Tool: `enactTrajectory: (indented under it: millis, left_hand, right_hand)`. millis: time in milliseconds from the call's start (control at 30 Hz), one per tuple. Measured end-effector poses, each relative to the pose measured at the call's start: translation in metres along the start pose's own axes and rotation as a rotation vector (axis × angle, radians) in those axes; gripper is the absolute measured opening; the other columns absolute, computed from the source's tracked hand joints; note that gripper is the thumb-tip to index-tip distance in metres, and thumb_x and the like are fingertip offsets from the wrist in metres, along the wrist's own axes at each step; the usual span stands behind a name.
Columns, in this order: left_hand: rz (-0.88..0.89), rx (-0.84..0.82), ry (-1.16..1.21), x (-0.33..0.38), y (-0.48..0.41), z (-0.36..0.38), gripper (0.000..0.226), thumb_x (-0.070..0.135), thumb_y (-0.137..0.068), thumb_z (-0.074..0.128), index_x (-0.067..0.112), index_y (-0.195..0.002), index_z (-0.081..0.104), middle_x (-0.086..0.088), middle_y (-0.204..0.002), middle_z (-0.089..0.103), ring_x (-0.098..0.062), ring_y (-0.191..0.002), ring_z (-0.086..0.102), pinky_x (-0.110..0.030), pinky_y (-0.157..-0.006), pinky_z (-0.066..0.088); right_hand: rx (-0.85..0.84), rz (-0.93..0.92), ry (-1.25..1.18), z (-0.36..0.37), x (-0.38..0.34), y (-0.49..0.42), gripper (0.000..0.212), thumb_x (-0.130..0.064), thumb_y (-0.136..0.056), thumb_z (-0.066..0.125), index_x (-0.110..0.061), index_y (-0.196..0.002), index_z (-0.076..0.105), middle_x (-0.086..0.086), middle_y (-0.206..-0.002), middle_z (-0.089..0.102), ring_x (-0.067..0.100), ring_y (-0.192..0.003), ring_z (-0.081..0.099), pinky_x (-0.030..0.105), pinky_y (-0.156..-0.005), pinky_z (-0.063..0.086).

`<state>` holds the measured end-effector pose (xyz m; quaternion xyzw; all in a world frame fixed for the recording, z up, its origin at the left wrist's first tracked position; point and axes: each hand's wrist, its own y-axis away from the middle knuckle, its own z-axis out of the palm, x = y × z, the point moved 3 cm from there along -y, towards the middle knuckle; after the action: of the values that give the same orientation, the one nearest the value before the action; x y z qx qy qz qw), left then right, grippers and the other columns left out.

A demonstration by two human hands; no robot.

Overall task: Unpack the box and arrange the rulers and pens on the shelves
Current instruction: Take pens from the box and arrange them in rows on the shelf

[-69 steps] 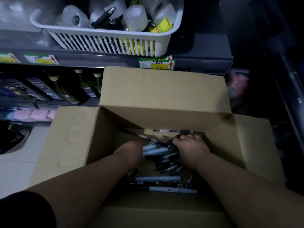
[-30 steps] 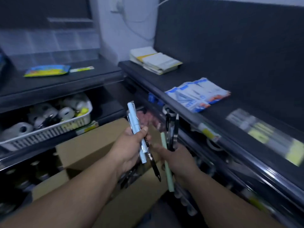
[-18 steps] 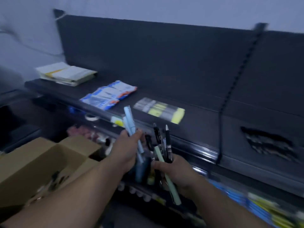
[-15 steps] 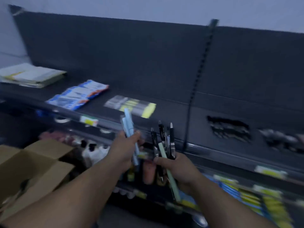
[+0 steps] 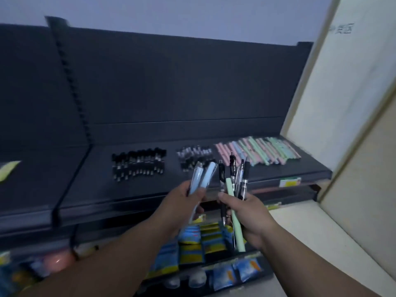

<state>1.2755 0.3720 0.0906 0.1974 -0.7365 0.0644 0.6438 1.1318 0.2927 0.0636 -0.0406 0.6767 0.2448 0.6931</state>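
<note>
My left hand point(image 5: 181, 202) grips two light blue pens point(image 5: 203, 177) that stick up toward the shelf. My right hand point(image 5: 246, 213) holds a bundle of black pens point(image 5: 232, 174) together with one pale green pen point(image 5: 234, 219). Both hands hover in front of the dark top shelf point(image 5: 128, 194). On that shelf lie a row of black pens point(image 5: 138, 166), a smaller group of black-and-clear pens point(image 5: 194, 157) and a row of pastel pink, blue and green pens point(image 5: 257, 152). The box is out of view.
A cream wall panel point(image 5: 351, 116) closes off the shelf on the right. Below the top shelf hang blue and yellow packets point(image 5: 192, 249). A slotted upright point(image 5: 70, 82) divides the dark back panel at the left. A yellow-green item point(image 5: 7, 172) lies at the far left.
I lifted the pens out of the cardboard box and turned right along the shelving. The view now faces the shelf section with the laid-out pen rows; both hands still hold their pens.
</note>
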Motion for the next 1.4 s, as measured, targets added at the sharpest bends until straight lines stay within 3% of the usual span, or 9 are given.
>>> enactTrajectory:
  millis: [133, 233, 333, 433, 600, 933, 1100, 1267, 1400]
  left_hand:
    - [0.030, -0.150, -0.082, 0.011, -0.043, 0.047, 0.021, 0.033, -0.098, 0.050, 0.023, -0.114, 0.057, 0.004, -0.083, 0.066, -0.009, -0.059, 0.054, -0.028, -0.059, 0.046]
    - [0.091, -0.267, -0.203, 0.019, -0.079, 0.073, 0.025, 0.041, -0.100, 0.040, 0.033, -0.121, 0.051, 0.007, -0.085, 0.062, -0.008, -0.058, 0.050, -0.022, -0.056, 0.042]
    - [0.179, -0.312, -0.283, 0.032, -0.122, 0.093, 0.029, 0.041, -0.101, 0.034, 0.033, -0.126, 0.048, 0.008, -0.087, 0.058, -0.001, -0.061, 0.049, -0.016, -0.055, 0.040]
    - [0.246, -0.312, -0.335, 0.050, -0.163, 0.108, 0.028, 0.036, -0.101, 0.037, 0.028, -0.122, 0.053, 0.006, -0.083, 0.060, -0.002, -0.061, 0.051, -0.015, -0.055, 0.042]
    - [0.219, -0.349, -0.377, 0.069, -0.224, 0.129, 0.017, 0.029, -0.097, 0.047, 0.021, -0.104, 0.061, 0.001, -0.085, 0.068, -0.011, -0.065, 0.064, -0.034, -0.070, 0.055]
    - [0.413, -0.061, -0.401, 0.121, -0.300, 0.172, 0.022, 0.026, -0.096, 0.054, 0.029, -0.117, 0.058, 0.010, -0.086, 0.063, -0.005, -0.074, 0.056, -0.022, -0.066, 0.046]
    - [0.099, 0.029, -0.263, 0.114, -0.332, 0.206, 0.023, 0.033, -0.092, 0.059, 0.017, -0.108, 0.063, 0.002, -0.085, 0.064, -0.008, -0.067, 0.055, -0.019, -0.054, 0.043]
    - [-0.047, 0.177, -0.588, 0.090, -0.351, 0.226, 0.021, 0.031, -0.091, 0.060, 0.010, -0.092, 0.061, 0.002, -0.074, 0.057, -0.006, -0.061, 0.050, -0.018, -0.047, 0.037]
    - [-0.067, 0.231, -0.833, 0.086, -0.355, 0.237, 0.034, 0.031, -0.091, 0.057, 0.009, -0.117, 0.056, -0.006, -0.113, 0.062, -0.018, -0.098, 0.057, -0.022, -0.076, 0.040]
  right_hand:
    - [0.112, 0.054, -0.225, -0.047, -0.011, -0.032, 0.058, -0.023, -0.078, 0.081, -0.006, -0.124, 0.050, 0.002, -0.049, 0.051, 0.013, -0.039, 0.048, 0.024, -0.042, 0.043]
    - [0.105, 0.084, -0.309, -0.070, -0.027, -0.059, 0.028, -0.022, -0.082, 0.076, 0.000, -0.097, 0.065, 0.001, -0.045, 0.045, 0.013, -0.037, 0.044, 0.024, -0.040, 0.042]
    - [0.096, 0.106, -0.317, -0.085, -0.042, -0.093, 0.017, -0.022, -0.086, 0.071, -0.006, -0.081, 0.067, 0.001, -0.048, 0.043, 0.013, -0.039, 0.041, 0.025, -0.041, 0.040]
    - [0.054, 0.119, -0.337, -0.096, -0.056, -0.131, 0.028, -0.022, -0.081, 0.075, 0.000, -0.097, 0.071, 0.009, -0.066, 0.051, 0.015, -0.050, 0.045, 0.026, -0.048, 0.043]
    - [0.010, 0.132, -0.319, -0.120, -0.075, -0.179, 0.023, -0.020, -0.075, 0.077, -0.001, -0.087, 0.071, 0.013, -0.071, 0.060, 0.016, -0.052, 0.050, 0.026, -0.050, 0.041]
    - [0.161, 0.055, -0.307, -0.210, -0.113, -0.260, 0.019, -0.012, -0.084, 0.073, -0.005, -0.098, 0.062, 0.000, -0.054, 0.047, 0.011, -0.044, 0.042, 0.023, -0.041, 0.041]
    - [0.030, 0.037, -0.170, -0.248, -0.131, -0.291, 0.027, -0.018, -0.086, 0.071, -0.003, -0.108, 0.066, 0.000, -0.055, 0.059, 0.010, -0.042, 0.050, 0.025, -0.043, 0.042]
    - [-0.050, 0.070, -0.120, -0.265, -0.129, -0.317, 0.025, -0.018, -0.084, 0.074, -0.003, -0.100, 0.062, 0.002, -0.058, 0.055, 0.012, -0.043, 0.047, 0.027, -0.046, 0.041]
    - [-0.139, 0.109, -0.117, -0.263, -0.123, -0.324, 0.023, -0.014, -0.085, 0.073, -0.003, -0.099, 0.060, 0.007, -0.066, 0.051, 0.013, -0.045, 0.044, 0.026, -0.043, 0.042]
